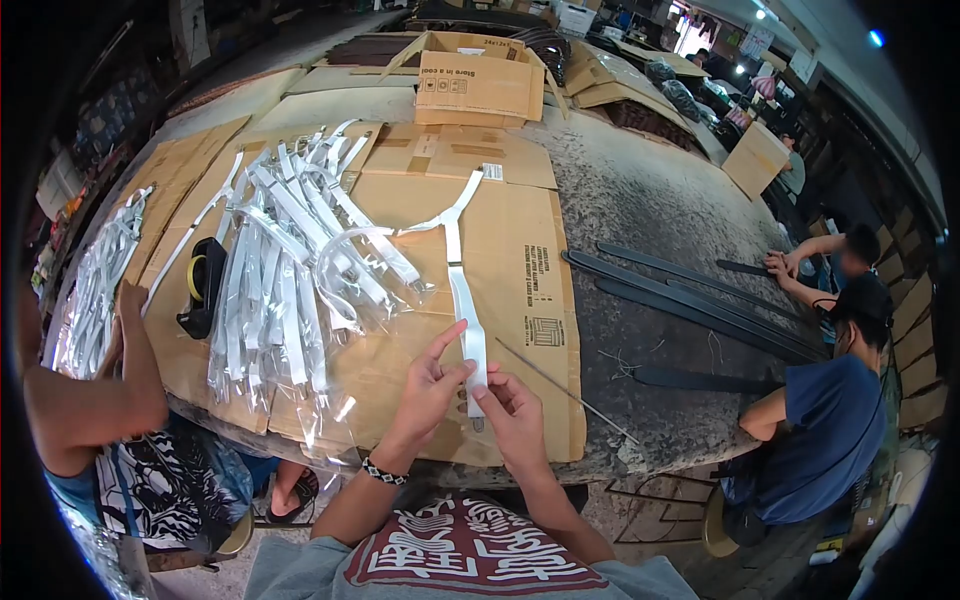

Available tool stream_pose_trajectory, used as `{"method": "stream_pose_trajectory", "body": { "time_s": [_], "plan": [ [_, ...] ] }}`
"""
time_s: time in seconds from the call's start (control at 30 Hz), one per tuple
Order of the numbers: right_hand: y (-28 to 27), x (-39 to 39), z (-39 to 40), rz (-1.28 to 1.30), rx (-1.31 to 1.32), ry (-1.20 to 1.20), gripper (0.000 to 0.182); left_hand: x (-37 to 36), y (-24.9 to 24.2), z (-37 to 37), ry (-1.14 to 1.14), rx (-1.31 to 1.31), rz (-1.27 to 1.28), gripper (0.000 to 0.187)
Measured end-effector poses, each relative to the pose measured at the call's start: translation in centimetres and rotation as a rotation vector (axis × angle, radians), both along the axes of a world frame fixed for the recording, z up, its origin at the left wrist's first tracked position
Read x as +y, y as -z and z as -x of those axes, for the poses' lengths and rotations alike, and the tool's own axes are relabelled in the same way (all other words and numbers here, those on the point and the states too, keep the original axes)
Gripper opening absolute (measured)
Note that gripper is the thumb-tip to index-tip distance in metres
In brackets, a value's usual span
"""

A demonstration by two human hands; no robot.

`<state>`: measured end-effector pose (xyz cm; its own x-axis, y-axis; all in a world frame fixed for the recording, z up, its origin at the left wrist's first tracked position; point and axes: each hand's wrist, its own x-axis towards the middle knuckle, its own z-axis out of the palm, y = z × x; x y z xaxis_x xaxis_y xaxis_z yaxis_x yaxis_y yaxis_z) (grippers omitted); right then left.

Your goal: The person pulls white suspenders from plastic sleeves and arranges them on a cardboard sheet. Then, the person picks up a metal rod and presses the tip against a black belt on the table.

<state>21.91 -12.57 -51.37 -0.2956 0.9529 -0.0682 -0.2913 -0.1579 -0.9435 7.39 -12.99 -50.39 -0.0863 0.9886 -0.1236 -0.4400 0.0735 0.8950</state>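
White suspenders lie spread on the cardboard, their straps meeting in a Y shape toward the far side. The near end of the strap is raised between my hands. My left hand pinches it with thumb and fingers, the index finger stretched along its left edge. My right hand grips it lower down, close to the metal clip at its end. Left of my hands lies a heap of white suspenders in clear plastic bags. A thin metal rod rests to the right of my right hand.
A black tape dispenser stands left of the heap. Another bagged pile is beside a person at far left. An open cardboard box sits at the back. Dark belt-like strips lie at right near a person in blue.
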Motion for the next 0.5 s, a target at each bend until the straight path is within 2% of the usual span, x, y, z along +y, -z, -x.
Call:
{"method": "stream_pose_trajectory", "body": {
  "time_s": [0.1, 0.2, 0.3, 0.4, 0.5],
  "plan": [
    [-0.1, 0.0, -0.5, 0.028, 0.002, -0.039, 0.015, 0.2, -0.2, 0.2, -0.042, -0.068, 0.027, 0.045],
    [0.1, 0.0, -0.9, 0.011, -0.006, -0.048, 0.014, 0.3, 1.4, 1.1, -0.067, -0.005, -0.055, 0.039],
    [0.0, 0.3, -1.3, 0.016, -0.007, -0.020, 0.013, 0.0, 2.3, 1.7, -0.079, 0.255, -0.182, 0.023],
    [-0.9, 0.4, -1.6, 0.022, -0.022, -0.036, 0.011, -0.8, 1.0, 1.7, 0.084, 0.223, -0.151, 0.018],
    [-0.5, 0.4, -1.9, 0.017, -0.049, -0.068, 0.010, -1.1, 0.1, 1.7, 0.093, 0.183, -0.161, 0.013]
  ]
}}
